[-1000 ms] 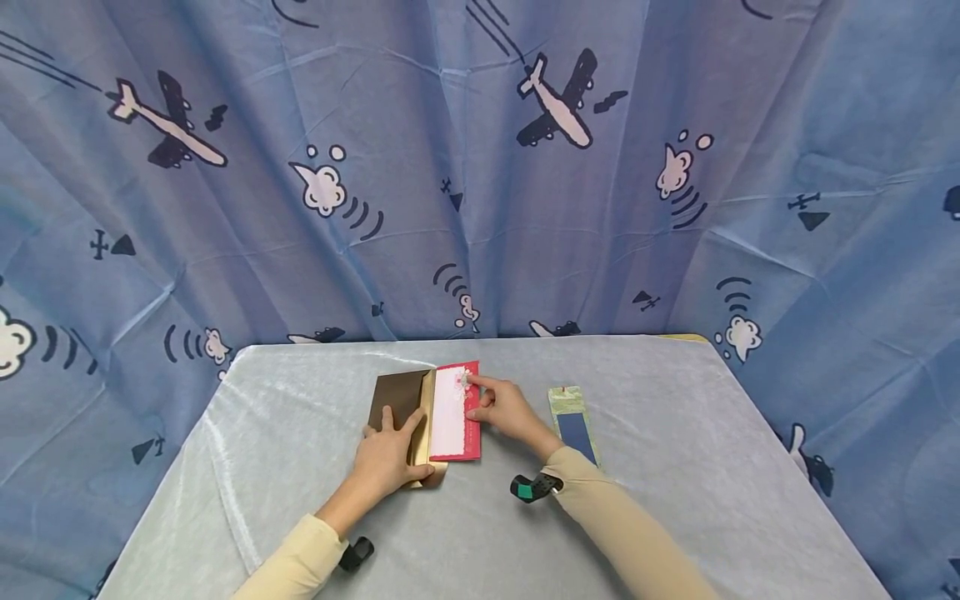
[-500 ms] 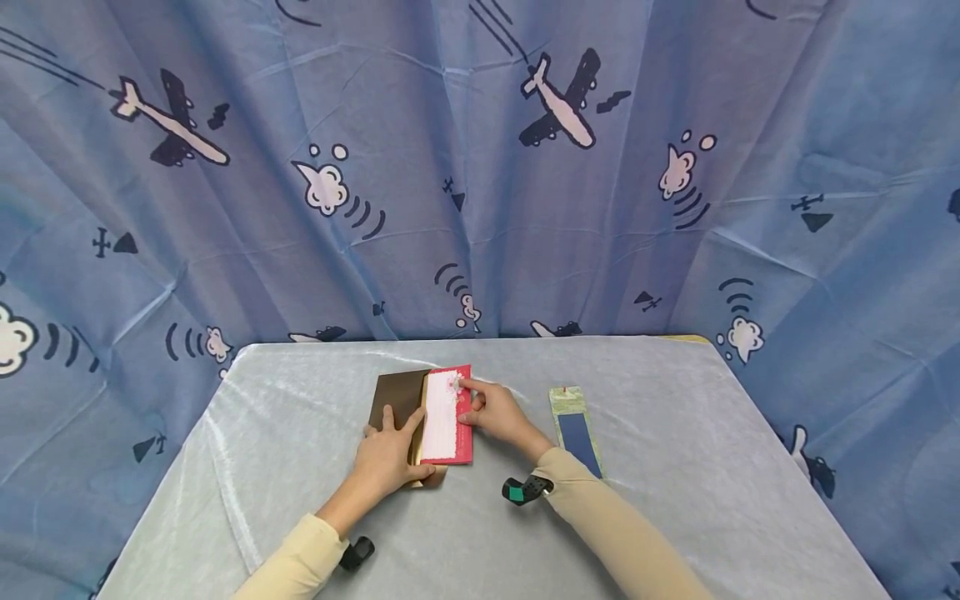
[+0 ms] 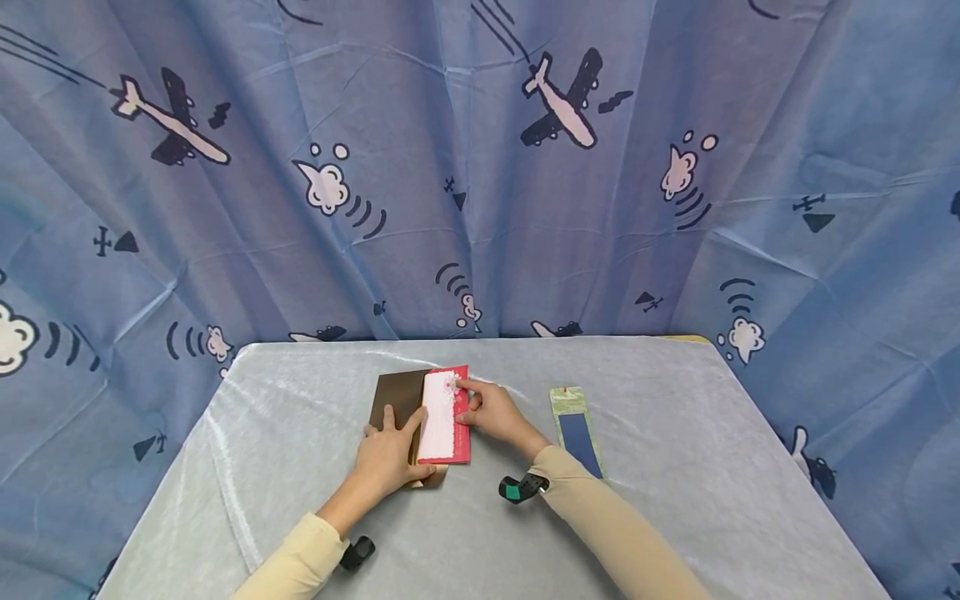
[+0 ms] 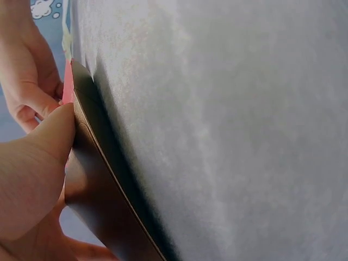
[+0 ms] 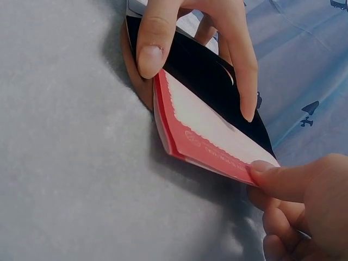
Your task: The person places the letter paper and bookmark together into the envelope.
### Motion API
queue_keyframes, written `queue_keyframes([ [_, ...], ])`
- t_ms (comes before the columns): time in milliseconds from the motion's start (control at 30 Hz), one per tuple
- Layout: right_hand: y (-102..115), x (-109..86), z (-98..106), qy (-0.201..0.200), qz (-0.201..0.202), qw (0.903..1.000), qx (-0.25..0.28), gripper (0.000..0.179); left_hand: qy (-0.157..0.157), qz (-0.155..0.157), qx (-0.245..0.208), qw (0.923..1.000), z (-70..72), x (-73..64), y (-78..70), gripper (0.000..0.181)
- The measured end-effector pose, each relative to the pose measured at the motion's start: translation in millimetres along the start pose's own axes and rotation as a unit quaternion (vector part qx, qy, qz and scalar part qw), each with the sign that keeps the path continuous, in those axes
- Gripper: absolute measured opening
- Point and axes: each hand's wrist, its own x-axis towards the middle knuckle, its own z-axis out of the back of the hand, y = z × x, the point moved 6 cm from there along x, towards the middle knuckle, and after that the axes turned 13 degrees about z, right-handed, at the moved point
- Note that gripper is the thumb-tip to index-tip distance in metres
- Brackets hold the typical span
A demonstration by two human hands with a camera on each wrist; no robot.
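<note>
A glossy dark bronze folder (image 3: 400, 390) with gold inner parts lies on the table. My left hand (image 3: 381, 460) presses on it, fingers spread, with the thumb near its lower edge. Partly over the folder's right side is a red card (image 3: 462, 446) with a white, scalloped panel and a small flower print. My right hand (image 3: 501, 414) pinches the card's right edge between thumb and fingers, as the right wrist view shows at the card's corner (image 5: 243, 173). The left wrist view has the left thumb (image 4: 51, 133) at the folder's edge (image 4: 95, 163).
A green-patterned strip with a dark blue panel (image 3: 577, 442) lies on the table beyond the right forearm. Pale grey cloth (image 3: 675, 483) covers the table. A blue curtain (image 3: 412, 208) with airplane prints hangs behind the far edge.
My right hand has slid the red card a little left, further over the folder, hiding more of its gold strip. The left hand has stayed in place.
</note>
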Motion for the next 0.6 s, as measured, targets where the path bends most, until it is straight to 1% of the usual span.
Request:
queue_keyframes([
  [300,1.0,3.2,-2.5,-0.005,0.016,0.9998,-0.011,0.063,-0.006,-0.002,0.003,1.0000,-2.6,2.4,1.6,0.096],
  [533,-0.8,4.8,-4.0,0.002,0.011,0.9997,-0.020,0.064,-0.018,-0.004,0.005,0.9998,0.9,0.5,0.3,0.095],
  [600,-1.8,5.2,-4.7,0.006,0.012,0.9996,-0.024,0.064,-0.016,-0.002,0.003,0.9999,1.3,0.1,0.1,0.095],
])
